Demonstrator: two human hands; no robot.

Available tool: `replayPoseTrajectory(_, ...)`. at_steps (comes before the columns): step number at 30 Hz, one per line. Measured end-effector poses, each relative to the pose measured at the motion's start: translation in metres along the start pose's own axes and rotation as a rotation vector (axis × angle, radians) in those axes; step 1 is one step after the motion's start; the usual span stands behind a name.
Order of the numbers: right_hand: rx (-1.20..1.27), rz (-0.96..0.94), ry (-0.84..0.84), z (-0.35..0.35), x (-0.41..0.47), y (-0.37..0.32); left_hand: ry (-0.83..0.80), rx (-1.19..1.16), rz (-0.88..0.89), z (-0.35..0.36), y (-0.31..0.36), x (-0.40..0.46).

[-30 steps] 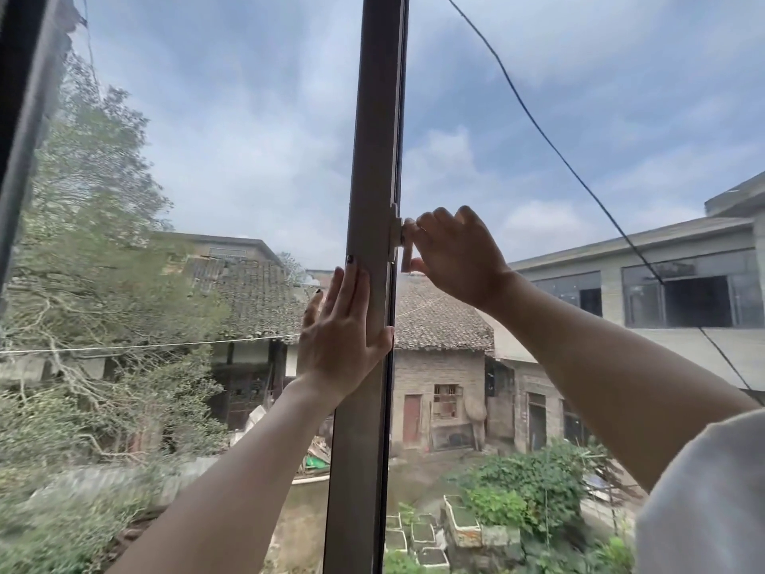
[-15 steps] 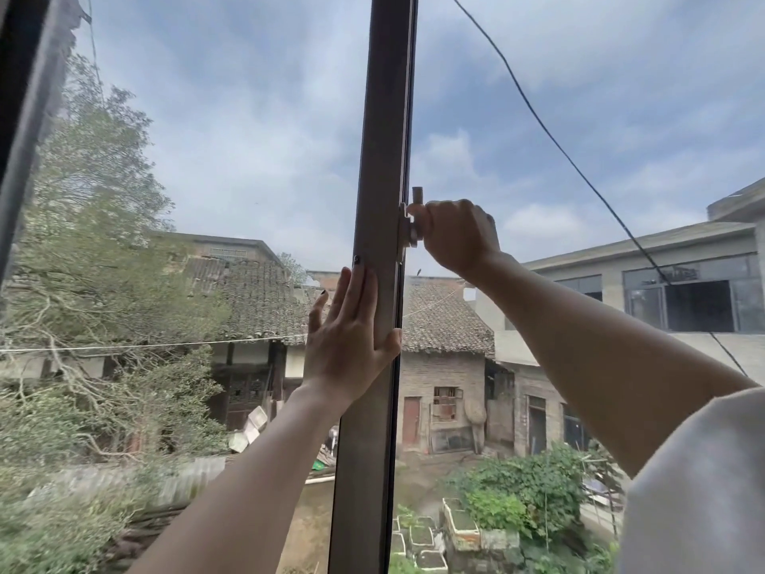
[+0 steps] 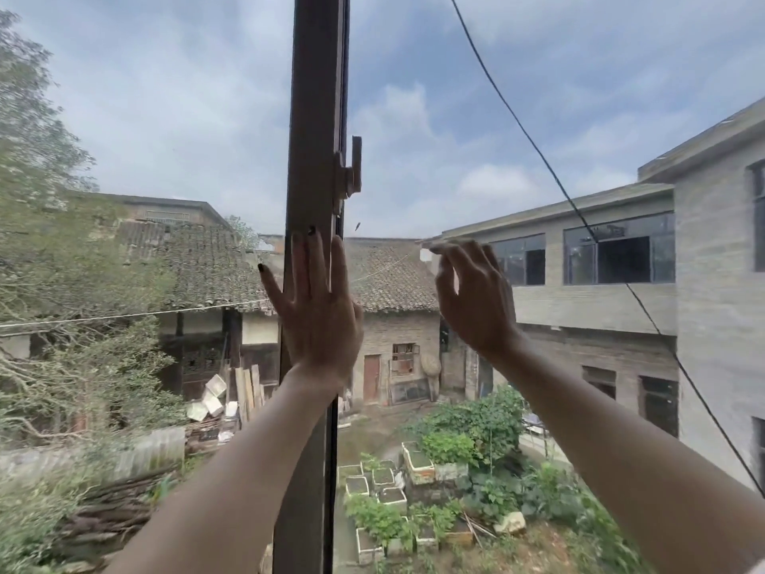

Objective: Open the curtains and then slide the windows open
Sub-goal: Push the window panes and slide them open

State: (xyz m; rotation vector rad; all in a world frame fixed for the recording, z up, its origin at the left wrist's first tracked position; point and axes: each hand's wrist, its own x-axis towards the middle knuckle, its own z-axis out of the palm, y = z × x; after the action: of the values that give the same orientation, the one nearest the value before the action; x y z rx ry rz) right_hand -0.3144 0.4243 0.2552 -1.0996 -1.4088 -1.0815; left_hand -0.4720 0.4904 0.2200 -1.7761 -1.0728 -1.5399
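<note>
- Dark metal window frame (image 3: pixel 314 118) runs upright through the middle of my view, with glass panes on either side of it.
- My left hand (image 3: pixel 316 312) lies flat against the frame, fingers straight and spread wide, nails dark, holding nothing.
- My right hand (image 3: pixel 476 300) hangs just right of the frame, fingers loosely curled and gripping nothing; I cannot tell whether it touches the glass.
- I see the window latch (image 3: pixel 352 167) on the frame's right edge, above both hands, its lever pointing up; neither hand touches it.
- Far outside, I see tiled roofs (image 3: pixel 207 267) to the left, a grey brick building (image 3: pixel 621 300) to the right, and planter boxes (image 3: pixel 385 482) below.
- A black cable (image 3: pixel 538 151) slants across the right pane.
</note>
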Motion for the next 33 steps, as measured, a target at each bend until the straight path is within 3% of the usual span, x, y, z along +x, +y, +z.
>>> replayPoseTrajectory(5,-0.139,0.180,0.053,-0.063,-0.082,0.060,0.012,-0.204,0.199,0.008,0.089,-0.042)
replayPoseTrajectory(11,-0.340,0.637,0.093,-0.161,-0.172,0.162,-0.181,-0.366,0.408,0.020,0.216,-0.125)
replayPoseTrajectory(17,-0.320,0.970,-0.156,-0.240,-0.221,0.259,-0.416,-0.253,0.353,0.044,0.308,-0.160)
replayPoseTrajectory(24,-0.254,1.008,-0.336,-0.241,-0.236,0.290,-0.506,-0.092,0.268,0.071,0.335,-0.173)
replayPoseTrajectory(28,-0.274,0.959,-0.218,-0.230,-0.245,0.288,-0.513,-0.048,0.281,0.079,0.328,-0.176)
replayPoseTrajectory(33,-0.248,1.033,-0.015,-0.220,-0.236,0.281,-0.506,0.002,0.356,0.086,0.311,-0.175)
